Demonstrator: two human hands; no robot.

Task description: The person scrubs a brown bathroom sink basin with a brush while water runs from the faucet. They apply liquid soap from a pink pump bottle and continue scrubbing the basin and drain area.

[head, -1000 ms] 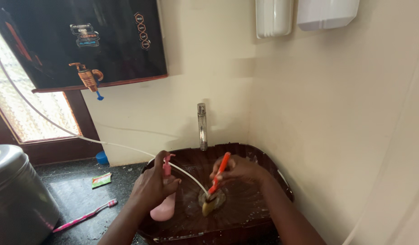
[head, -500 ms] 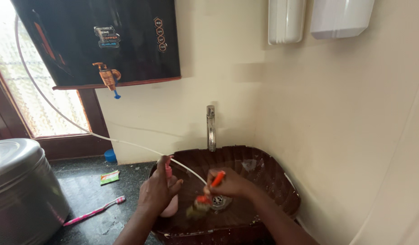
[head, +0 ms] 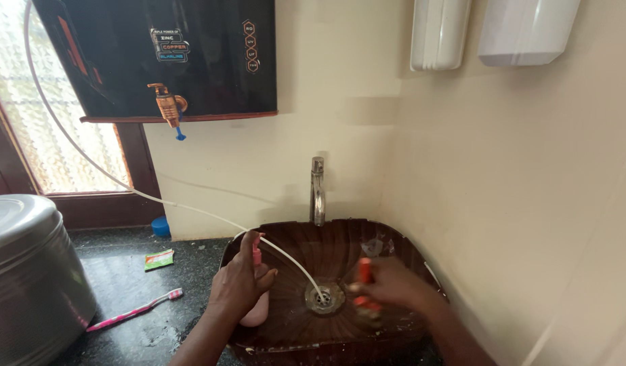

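My left hand (head: 237,286) grips a pink pump bottle (head: 256,306) that stands on the left rim of a dark brown wooden-look basin (head: 326,244). My right hand (head: 392,286) holds an orange-handled brush (head: 365,271) low in the right half of the basin, its head blurred against the bowl. A thin white hose (head: 286,257) runs down into the metal drain (head: 324,297) between my hands. A chrome tap (head: 317,190) rises at the basin's back.
A black wall-mounted water purifier (head: 157,54) with a copper spout hangs at upper left. A steel pot (head: 25,271), a pink toothbrush (head: 133,311) and a small green packet (head: 158,258) rest on the dark counter. Two white dispensers (head: 440,30) hang on the wall.
My right hand has swept the brush from the basin's middle, over the drain, to its right side. My left hand stays on the pink bottle. The camera view shifted slightly.
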